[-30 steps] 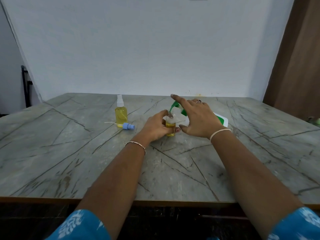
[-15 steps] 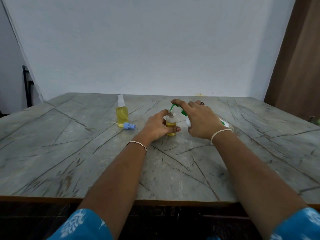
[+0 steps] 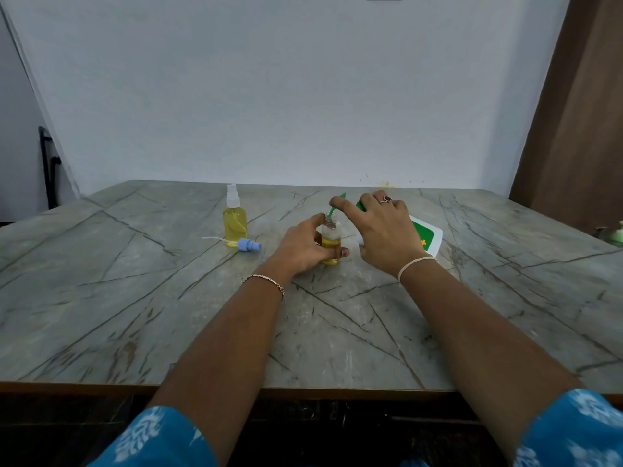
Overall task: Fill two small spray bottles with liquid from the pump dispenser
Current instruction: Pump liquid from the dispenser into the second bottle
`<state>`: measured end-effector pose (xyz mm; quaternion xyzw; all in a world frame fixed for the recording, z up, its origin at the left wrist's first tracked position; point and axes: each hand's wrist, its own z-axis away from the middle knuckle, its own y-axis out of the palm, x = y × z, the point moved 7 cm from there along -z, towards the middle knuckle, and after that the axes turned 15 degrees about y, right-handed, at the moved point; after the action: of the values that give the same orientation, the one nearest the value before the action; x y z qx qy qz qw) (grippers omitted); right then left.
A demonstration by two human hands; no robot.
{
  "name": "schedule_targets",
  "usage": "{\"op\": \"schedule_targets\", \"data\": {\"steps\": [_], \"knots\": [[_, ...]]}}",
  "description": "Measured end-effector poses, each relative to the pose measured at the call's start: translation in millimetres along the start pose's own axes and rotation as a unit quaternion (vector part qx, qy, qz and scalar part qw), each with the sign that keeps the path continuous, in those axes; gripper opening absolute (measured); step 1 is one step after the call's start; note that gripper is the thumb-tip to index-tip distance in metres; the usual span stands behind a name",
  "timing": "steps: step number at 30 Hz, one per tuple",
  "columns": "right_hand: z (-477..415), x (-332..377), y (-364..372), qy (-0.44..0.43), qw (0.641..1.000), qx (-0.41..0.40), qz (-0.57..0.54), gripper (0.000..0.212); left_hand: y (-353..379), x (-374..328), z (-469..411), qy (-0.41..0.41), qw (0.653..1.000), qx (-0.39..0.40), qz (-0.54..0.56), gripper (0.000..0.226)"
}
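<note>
- A grey stone-patterned table (image 3: 135, 315) with dark veins is filling the lower view; a plain pale wall (image 3: 303, 96) is standing behind it and a brown panel (image 3: 580, 129) is running down the right edge.
- The left hand (image 3: 303, 247) is gripping the open spray bottle (image 3: 331, 235), with thumb and fingers curled round its body. The bottle is standing upright on the table near the centre, uncapped and partly filled with yellow liquid.
- The right hand (image 3: 381, 230) is clamping over the head of the pump dispenser (image 3: 426, 235), fingers curled down on it. The dispenser, white with a green label, is leaning towards the left.
- The green spout (image 3: 335, 205) is pointing down into the mouth of the open spray bottle.
- A second spray bottle (image 3: 234, 219), capped with a white sprayer and full of yellow liquid, is standing upright to the left, well apart from the hands.
- A blue spray head (image 3: 248, 246) with its white tube is lying on the table just in front of the second spray bottle.
- The right hand is hiding most of the dispenser's head.
</note>
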<state>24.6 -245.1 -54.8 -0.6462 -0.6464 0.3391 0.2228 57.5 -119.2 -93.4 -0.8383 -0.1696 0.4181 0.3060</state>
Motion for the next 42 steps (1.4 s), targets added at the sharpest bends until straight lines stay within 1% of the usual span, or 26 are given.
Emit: {"op": "schedule_targets", "data": {"steps": [2, 6, 7, 11, 15, 17, 19, 23, 29, 30, 33, 35, 38, 42], "knots": [[0.5, 0.0, -0.1, -0.009, 1.000, 0.001, 0.002, 0.092, -0.7, 0.4, 0.4, -0.002, 1.000, -0.001, 0.010, 0.066], [1.1, -0.6, -0.4, -0.014, 1.000, -0.005, 0.015, 0.111, 0.2, 0.9, 0.6, -0.004, 1.000, 0.002, 0.010, 0.070], [1.3, -0.7, -0.2, -0.012, 1.000, -0.004, 0.014, 0.111, -0.2, 0.2, 0.7, -0.003, 1.000, 0.001, 0.008, 0.068], [0.7, -0.9, -0.1, 0.002, 1.000, 0.008, 0.011, 0.094, -0.4, -1.8, 0.4, -0.006, 1.000, 0.007, -0.004, 0.069], [-1.4, 0.9, -0.6, 0.008, 1.000, 0.004, 0.019, 0.085, 0.1, -5.0, 1.3, -0.002, 1.000, 0.014, -0.014, 0.074], [-2.1, 2.2, -1.4, 0.009, 1.000, 0.006, 0.022, 0.083, -0.5, -6.4, 2.2, -0.002, 1.000, 0.012, -0.013, 0.071], [-2.4, 3.2, -1.9, 0.007, 1.000, 0.003, 0.030, 0.082, -0.8, -6.3, 1.9, 0.000, 1.000, 0.011, -0.011, 0.065], [-3.0, 1.7, -0.9, -0.008, 0.999, -0.007, 0.038, 0.085, -0.7, -5.7, 1.9, -0.005, 1.000, 0.011, -0.006, 0.065], [-0.3, -3.6, 4.1, -0.026, 0.998, -0.008, 0.057, 0.107, -1.4, -10.1, 3.9, -0.008, 1.000, 0.013, -0.006, 0.067], [-0.1, -3.5, 4.5, -0.026, 0.998, -0.006, 0.057, 0.106, -1.2, -10.5, 4.5, -0.009, 1.000, 0.012, -0.002, 0.069], [-0.5, -2.4, 2.7, -0.013, 0.999, -0.006, 0.047, 0.092, -1.0, -10.6, 5.0, -0.012, 1.000, 0.009, 0.001, 0.074], [-2.4, 0.0, 0.9, -0.002, 0.999, -0.010, 0.046, 0.086, -0.7, -10.6, 5.0, -0.014, 1.000, 0.014, -0.002, 0.074], [-4.6, 3.9, 0.6, 0.010, 0.999, -0.015, 0.041, 0.083, -0.9, -8.7, 4.7, -0.012, 1.000, 0.016, -0.005, 0.074], [-3.3, 4.5, 2.7, 0.012, 0.999, -0.023, 0.043, 0.084, -1.3, -5.7, 4.1, -0.010, 1.000, 0.012, -0.006, 0.070]]}}
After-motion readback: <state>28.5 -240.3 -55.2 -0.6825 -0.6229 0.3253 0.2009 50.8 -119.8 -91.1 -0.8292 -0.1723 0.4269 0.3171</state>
